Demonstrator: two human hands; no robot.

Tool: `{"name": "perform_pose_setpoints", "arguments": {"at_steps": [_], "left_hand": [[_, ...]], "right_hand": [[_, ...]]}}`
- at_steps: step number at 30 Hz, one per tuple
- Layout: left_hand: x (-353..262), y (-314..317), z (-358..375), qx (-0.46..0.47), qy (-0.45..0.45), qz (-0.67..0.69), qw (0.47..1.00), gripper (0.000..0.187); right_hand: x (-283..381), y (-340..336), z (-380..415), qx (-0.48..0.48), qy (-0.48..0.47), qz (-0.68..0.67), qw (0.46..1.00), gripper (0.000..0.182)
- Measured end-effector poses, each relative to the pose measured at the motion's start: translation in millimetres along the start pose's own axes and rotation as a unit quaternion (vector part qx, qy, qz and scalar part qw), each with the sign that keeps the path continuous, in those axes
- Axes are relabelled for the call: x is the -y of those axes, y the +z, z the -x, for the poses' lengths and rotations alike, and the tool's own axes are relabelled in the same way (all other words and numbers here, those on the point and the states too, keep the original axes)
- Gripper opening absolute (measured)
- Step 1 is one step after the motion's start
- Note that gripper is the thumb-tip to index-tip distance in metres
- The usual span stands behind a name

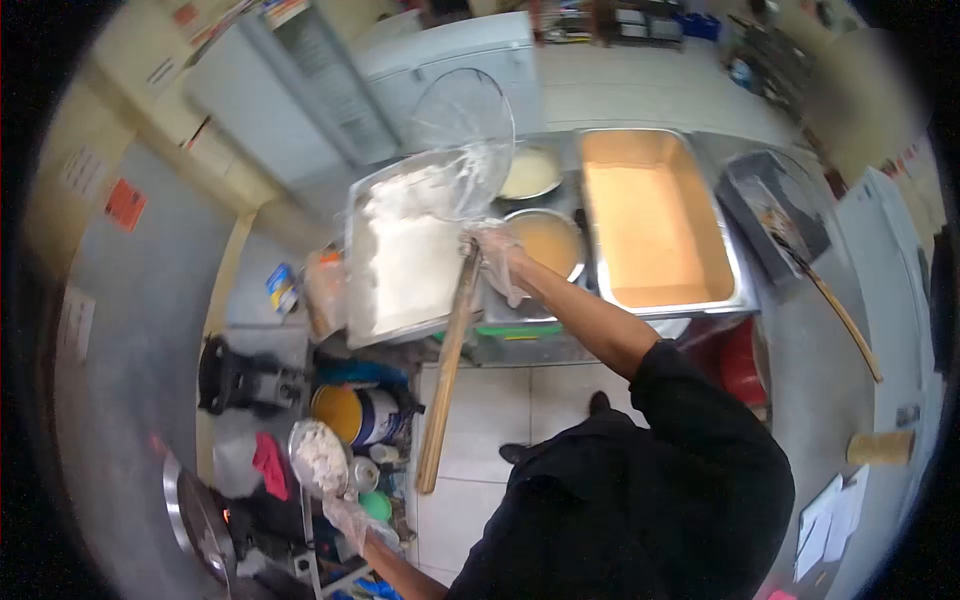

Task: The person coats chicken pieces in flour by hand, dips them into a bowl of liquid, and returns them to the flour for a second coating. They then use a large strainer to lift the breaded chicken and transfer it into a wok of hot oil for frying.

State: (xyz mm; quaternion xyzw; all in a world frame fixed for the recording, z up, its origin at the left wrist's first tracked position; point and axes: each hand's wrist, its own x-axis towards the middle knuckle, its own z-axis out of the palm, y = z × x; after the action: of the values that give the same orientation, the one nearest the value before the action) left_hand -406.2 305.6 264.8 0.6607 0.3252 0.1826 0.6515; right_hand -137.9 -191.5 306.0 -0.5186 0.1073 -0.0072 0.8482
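My right hand (492,258), in a clear plastic glove, is closed round the wooden-handled wire skimmer (457,365). The skimmer's round wire basket is above a metal tray of white flour (410,270). At the lower left my left hand (352,518), also gloved, is at the edge of a metal bowl of pale, floured pieces (321,457); its fingers are closed on the rim. Beside my right hand stands a round bowl of light orange liquid (548,243), with another round bowl of pale contents (531,172) behind it.
A deep rectangular pan of orange liquid (655,215) is right of the bowls. Further right, a grey bin (770,215) has a second long-handled skimmer (840,315) across it. At the lower left are a wok (200,520), a pink cloth (269,465) and a large can (370,416).
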Motion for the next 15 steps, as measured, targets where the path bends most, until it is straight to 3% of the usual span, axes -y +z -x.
{"name": "perform_pose_setpoints", "arguments": {"at_steps": [1, 2, 3, 4, 5, 7, 8, 9, 11, 13, 14, 15], "left_hand": [[4, 9, 9, -0.018, -0.019, 0.042, 0.999, 0.029], [13, 14, 23, 0.011, 0.116, -0.108, 0.987, 0.029], [3, 31, 32, -0.054, -0.060, 0.058, 0.995, 0.026], [9, 27, 44, 0.005, 0.021, -0.030, 0.999, 0.019], [9, 39, 57, -0.010, -0.010, 0.018, 1.000, 0.020], [8, 65, 78, -0.049, -0.072, 0.115, 0.990, 0.021], [11, 73, 81, -0.032, 0.033, 0.005, 0.999, 0.021], [18, 79, 81, -0.016, 0.139, -0.104, 0.985, 0.022], [33, 84, 81, 0.007, 0.340, -0.310, 0.888, 0.022], [41, 69, 90, 0.015, 0.499, -0.497, 0.709, 0.023], [25, 78, 104, 0.015, 0.404, -0.532, 0.744, 0.024], [5, 99, 119, 0.010, 0.302, -0.560, 0.771, 0.025]], "right_hand": [[44, -9, 30, -0.013, 0.001, 0.029, 0.999, 0.016], [29, -46, -6, 0.098, -0.031, -0.149, 0.984, 0.014], [58, -73, -2, 0.124, -0.029, -0.171, 0.977, 0.011], [72, -110, -10, 0.192, 0.004, -0.261, 0.946, 0.012], [81, -153, -24, 0.262, 0.036, -0.345, 0.901, 0.015], [97, -242, -21, 0.204, -0.211, -0.208, 0.933, 0.022], [124, -264, 15, 0.155, -0.344, -0.122, 0.918, 0.027], [149, -287, 62, 0.124, -0.497, 0.010, 0.859, 0.032], [164, -393, 54, 0.115, -0.299, -0.106, 0.941, 0.032], [174, -438, 90, 0.134, -0.468, -0.053, 0.872, 0.029], [181, -446, 109, 0.062, -0.521, 0.039, 0.851, 0.025], [181, -464, 114, 0.010, -0.477, -0.039, 0.878, 0.021]]}}
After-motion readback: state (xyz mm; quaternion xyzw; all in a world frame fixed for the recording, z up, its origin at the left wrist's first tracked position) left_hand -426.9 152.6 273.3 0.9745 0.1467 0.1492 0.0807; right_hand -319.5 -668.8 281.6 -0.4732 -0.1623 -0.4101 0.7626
